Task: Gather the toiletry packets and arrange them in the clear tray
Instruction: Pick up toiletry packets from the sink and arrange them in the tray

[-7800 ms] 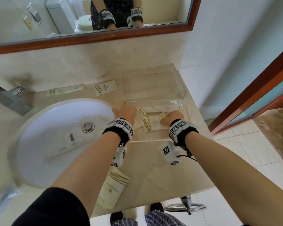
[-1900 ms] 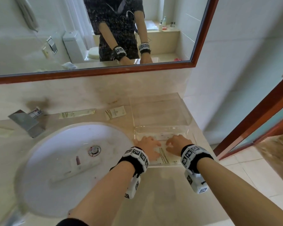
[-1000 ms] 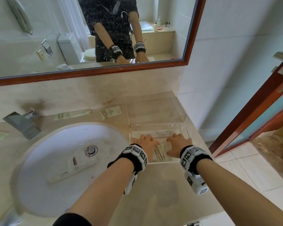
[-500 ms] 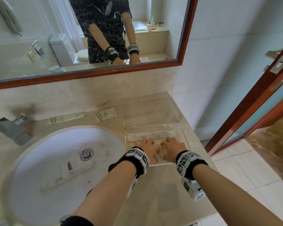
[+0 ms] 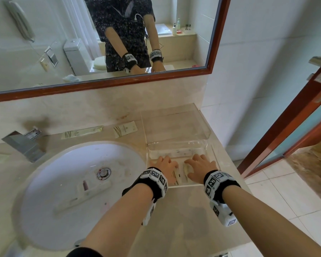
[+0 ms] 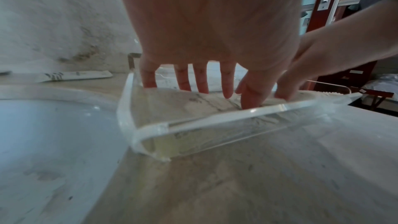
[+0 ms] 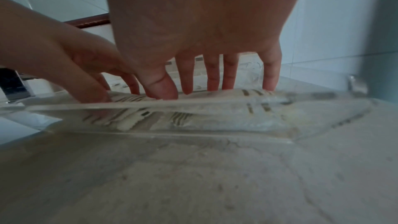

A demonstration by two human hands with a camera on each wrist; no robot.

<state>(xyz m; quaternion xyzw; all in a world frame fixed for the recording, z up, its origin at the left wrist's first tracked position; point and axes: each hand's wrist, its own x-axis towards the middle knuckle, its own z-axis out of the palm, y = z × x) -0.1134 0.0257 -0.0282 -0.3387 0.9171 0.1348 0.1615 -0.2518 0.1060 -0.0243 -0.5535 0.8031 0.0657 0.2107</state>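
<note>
The clear tray (image 5: 214,160) sits on the counter to the right of the sink. Several cream toiletry packets with dark stripes (image 5: 182,174) lie flat inside it. My left hand (image 5: 164,162) and right hand (image 5: 197,161) are side by side in the tray, fingers straight and spread, pressing down on the packets. In the left wrist view the left hand (image 6: 193,83) reaches over the tray rim (image 6: 215,117). The right wrist view shows the right hand (image 7: 215,81) resting on the packets (image 7: 247,108). A long packet (image 5: 82,133) and a square packet (image 5: 125,129) lie by the back wall.
A second clear box (image 5: 174,127) stands behind the tray against the wall. The white sink (image 5: 63,191) with a long white item (image 5: 83,191) in it fills the left. A chrome faucet (image 5: 24,145) is at far left. The counter's front edge and an open door (image 5: 285,136) are to the right.
Both hands stay flat on the packets in the tray and have shifted only slightly. Several seconds ago they were holding packets at the tray's front edge.
</note>
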